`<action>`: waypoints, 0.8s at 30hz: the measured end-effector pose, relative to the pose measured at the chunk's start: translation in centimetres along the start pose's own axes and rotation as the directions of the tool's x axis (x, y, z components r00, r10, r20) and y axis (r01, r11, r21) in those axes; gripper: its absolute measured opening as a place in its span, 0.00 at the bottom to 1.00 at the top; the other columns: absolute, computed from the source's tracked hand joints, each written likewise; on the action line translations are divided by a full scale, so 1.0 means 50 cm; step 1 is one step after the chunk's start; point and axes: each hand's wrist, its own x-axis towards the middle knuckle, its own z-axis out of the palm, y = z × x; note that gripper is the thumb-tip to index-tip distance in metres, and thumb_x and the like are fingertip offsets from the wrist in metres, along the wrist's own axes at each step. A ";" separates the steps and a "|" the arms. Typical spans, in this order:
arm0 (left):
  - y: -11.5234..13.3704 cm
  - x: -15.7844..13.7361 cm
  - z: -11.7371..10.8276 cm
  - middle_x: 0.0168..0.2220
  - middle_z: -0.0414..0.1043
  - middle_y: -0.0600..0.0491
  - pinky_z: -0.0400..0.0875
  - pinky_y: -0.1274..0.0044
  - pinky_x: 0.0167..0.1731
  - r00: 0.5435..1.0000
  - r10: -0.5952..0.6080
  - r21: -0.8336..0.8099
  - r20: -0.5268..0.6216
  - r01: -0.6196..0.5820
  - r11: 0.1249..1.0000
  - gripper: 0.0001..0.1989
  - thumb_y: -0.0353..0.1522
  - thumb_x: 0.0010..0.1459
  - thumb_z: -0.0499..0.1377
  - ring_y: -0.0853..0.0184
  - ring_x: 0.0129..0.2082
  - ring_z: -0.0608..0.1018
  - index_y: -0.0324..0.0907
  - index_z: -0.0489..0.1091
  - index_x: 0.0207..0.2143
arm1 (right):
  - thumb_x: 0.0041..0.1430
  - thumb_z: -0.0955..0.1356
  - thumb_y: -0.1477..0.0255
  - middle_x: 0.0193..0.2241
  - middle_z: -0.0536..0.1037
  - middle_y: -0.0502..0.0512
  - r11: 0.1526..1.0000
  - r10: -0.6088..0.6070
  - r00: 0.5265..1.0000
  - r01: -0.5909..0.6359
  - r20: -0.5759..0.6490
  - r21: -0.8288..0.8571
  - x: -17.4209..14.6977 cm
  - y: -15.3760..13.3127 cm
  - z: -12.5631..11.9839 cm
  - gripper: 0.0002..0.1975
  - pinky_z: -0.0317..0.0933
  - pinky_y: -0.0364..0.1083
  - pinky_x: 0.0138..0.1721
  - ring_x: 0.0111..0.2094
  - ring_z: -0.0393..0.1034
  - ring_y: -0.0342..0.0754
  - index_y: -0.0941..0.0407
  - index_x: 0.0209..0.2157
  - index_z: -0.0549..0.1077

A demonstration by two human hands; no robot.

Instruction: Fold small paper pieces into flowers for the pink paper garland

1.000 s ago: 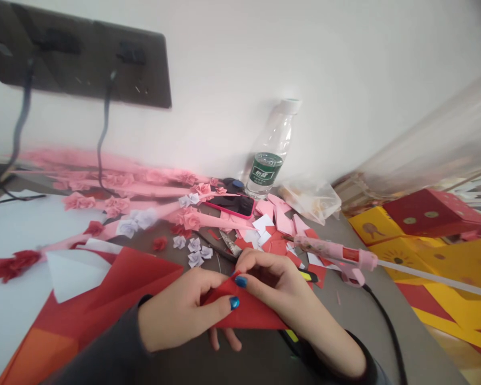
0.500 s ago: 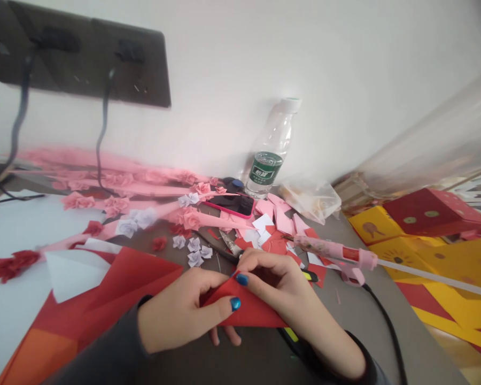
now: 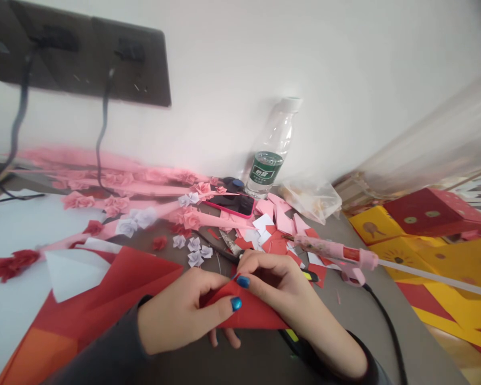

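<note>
Between my two hands is a folded sheet of red paper (image 3: 252, 310), held just above the table. My left hand (image 3: 184, 310) grips its left side, thumb on top and some fingertips showing below its lower edge. With thumb and forefinger, my right hand (image 3: 276, 283) pinches the paper's upper corner. The two hands nearly meet there, and the fold under the fingers is hidden. Just beyond them lie several small white paper roses (image 3: 194, 251), a red paper rose (image 3: 159, 244) and scissors (image 3: 230, 243), their handles partly covered.
A pink glue gun (image 3: 336, 254) lies at right, its black cord running forward. Paper scraps (image 3: 280, 219), a phone (image 3: 234, 205), a water bottle (image 3: 270, 155) and a plastic bag (image 3: 312, 200) sit behind. Pink flower-trimmed cones (image 3: 156, 190) and red sheets (image 3: 116, 289) spread left.
Almost nothing differs. Both hands keep their hold on the red paper, with only a very slight shift of the fingers.
</note>
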 end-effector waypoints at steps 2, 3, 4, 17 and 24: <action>0.001 0.000 -0.001 0.27 0.81 0.43 0.71 0.79 0.22 1.000 0.018 -0.012 -0.003 -0.018 1.000 0.17 0.42 0.61 0.56 0.68 0.21 0.77 0.35 0.73 0.34 | 0.59 0.70 0.63 0.24 0.75 0.52 1.000 -0.002 1.000 0.002 0.002 0.004 0.000 -0.001 0.000 0.13 0.60 0.43 0.30 0.27 0.66 0.44 0.57 0.25 0.75; 0.001 -0.001 -0.001 0.27 0.81 0.43 0.71 0.79 0.22 1.000 0.029 -0.009 -0.006 -0.029 1.000 0.19 0.42 0.62 0.55 0.68 0.22 0.77 0.35 0.74 0.33 | 0.59 0.70 0.63 0.24 0.75 0.52 1.000 -0.002 1.000 0.002 0.001 0.007 0.000 -0.001 0.000 0.13 0.60 0.43 0.30 0.27 0.66 0.44 0.57 0.25 0.75; 0.002 -0.001 -0.002 0.28 0.81 0.43 0.72 0.79 0.23 0.999 0.040 -0.002 -0.008 -0.040 0.999 0.20 0.43 0.63 0.54 0.68 0.22 0.77 0.35 0.74 0.33 | 0.59 0.70 0.63 0.24 0.75 0.52 1.000 -0.002 1.000 0.002 -0.001 0.009 0.000 -0.002 0.000 0.13 0.60 0.43 0.30 0.27 0.67 0.44 0.57 0.25 0.75; 0.006 -0.001 -0.004 0.29 0.82 0.44 0.72 0.80 0.24 0.999 0.030 0.108 -0.041 -0.026 0.994 0.21 0.42 0.63 0.53 0.69 0.21 0.77 0.34 0.76 0.30 | 0.59 0.69 0.62 0.23 0.75 0.52 1.000 -0.007 1.000 0.006 -0.017 -0.014 0.000 -0.004 0.003 0.15 0.61 0.43 0.29 0.26 0.67 0.44 0.57 0.24 0.74; 0.005 -0.004 -0.006 0.29 0.82 0.46 0.71 0.81 0.24 0.997 0.055 0.185 -0.053 -0.045 0.982 0.20 0.40 0.63 0.53 0.69 0.21 0.77 0.35 0.76 0.29 | 0.59 0.70 0.62 0.23 0.75 0.52 1.000 -0.009 1.000 0.009 -0.016 -0.015 0.002 0.000 0.004 0.15 0.60 0.43 0.29 0.26 0.66 0.44 0.57 0.23 0.74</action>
